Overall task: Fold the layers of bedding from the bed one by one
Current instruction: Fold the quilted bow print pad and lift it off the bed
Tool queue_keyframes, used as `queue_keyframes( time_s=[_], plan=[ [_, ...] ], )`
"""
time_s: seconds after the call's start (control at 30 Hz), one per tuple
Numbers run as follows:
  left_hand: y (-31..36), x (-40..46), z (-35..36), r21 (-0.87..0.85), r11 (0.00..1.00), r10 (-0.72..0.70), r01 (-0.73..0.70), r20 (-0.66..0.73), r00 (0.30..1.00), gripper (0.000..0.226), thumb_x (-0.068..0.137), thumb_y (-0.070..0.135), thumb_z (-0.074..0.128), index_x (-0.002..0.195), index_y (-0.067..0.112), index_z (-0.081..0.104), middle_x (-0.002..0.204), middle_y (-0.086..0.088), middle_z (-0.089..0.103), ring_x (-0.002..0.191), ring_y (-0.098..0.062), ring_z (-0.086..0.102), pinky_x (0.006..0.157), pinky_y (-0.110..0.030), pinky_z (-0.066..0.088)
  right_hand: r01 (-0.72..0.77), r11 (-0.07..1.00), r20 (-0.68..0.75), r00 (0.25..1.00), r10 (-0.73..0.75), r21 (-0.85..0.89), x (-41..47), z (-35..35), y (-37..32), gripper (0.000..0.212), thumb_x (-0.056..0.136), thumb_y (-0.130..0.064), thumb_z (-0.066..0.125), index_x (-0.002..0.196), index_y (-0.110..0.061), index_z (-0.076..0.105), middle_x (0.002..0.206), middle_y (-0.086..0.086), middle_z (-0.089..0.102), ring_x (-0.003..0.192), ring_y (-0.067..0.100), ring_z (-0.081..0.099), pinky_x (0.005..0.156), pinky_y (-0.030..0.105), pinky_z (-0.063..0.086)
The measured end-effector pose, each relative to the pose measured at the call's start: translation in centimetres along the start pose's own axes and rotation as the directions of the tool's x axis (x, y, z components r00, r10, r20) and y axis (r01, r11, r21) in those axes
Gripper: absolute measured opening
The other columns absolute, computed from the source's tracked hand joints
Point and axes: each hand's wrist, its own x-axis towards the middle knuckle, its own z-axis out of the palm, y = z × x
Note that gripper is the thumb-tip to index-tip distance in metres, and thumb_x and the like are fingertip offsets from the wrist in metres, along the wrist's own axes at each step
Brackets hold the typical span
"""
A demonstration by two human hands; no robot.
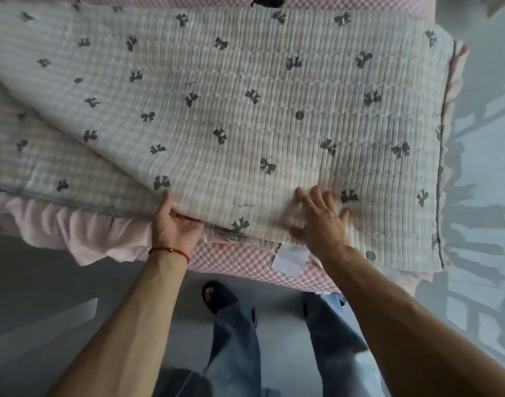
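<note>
At the foot of the frame, my legs stand on the grey floor (59, 282) against the near side of the bed. My left hand (175, 224), a red cord (169, 251) at the wrist, grips the near edge of the quilted cover (245, 124), thumb on top and fingers curled under the fold. My right hand (321, 222) lies flat on the same layer just beside it, fingers spread and pressing the cloth down; it is blurred, so I cannot say more of it.

The cover, pale with dark bows, lies doubled over itself: its upper ply runs in a slant from my left hand toward the far left, with the lower ply and its pink ruffle (82, 227) showing beneath. A white label (288, 260) hangs at the near edge. Under it, the pink dimpled mattress pad (234, 260) is spread flat, also visible at the far edge.

By my reading, the first layer is one fold in, not yet compact; the pad beneath is untouched.
</note>
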Motion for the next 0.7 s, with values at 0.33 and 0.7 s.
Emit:
queue_keyframes(
  time_s=[0.33,0.7],
  plan=[
    [7.2,3.7,-4.0,0.078,0.988,-0.125,0.132,-0.087,0.988,0.040,0.092,0.026,0.068,0.128,0.012,0.062,0.129,-0.015,0.067,0.115,-0.035,0.066,0.088,-0.055,0.056,-0.177,0.954,0.025,0.982,0.188,-0.242,2.1,0.6,-2.7,0.102,0.070,-0.031,0.091,0.150,-0.028,0.029,0.163,0.011,0.021,0.149,0.039,0.022,0.107,0.083,0.020],
    [14.2,7.3,-7.7,0.407,0.900,-0.071,0.153,-0.210,0.975,0.040,0.091,0.013,0.070,0.129,0.010,0.057,0.126,-0.013,0.064,0.122,-0.031,0.058,0.083,-0.044,0.055,-0.310,0.882,-0.018,0.946,0.325,-0.354,3.5,2.4,-5.2,0.095,0.078,0.011,0.074,0.149,-0.023,0.020,0.164,0.032,-0.005,0.150,0.057,0.003,0.110,0.081,0.009]
  ],
)
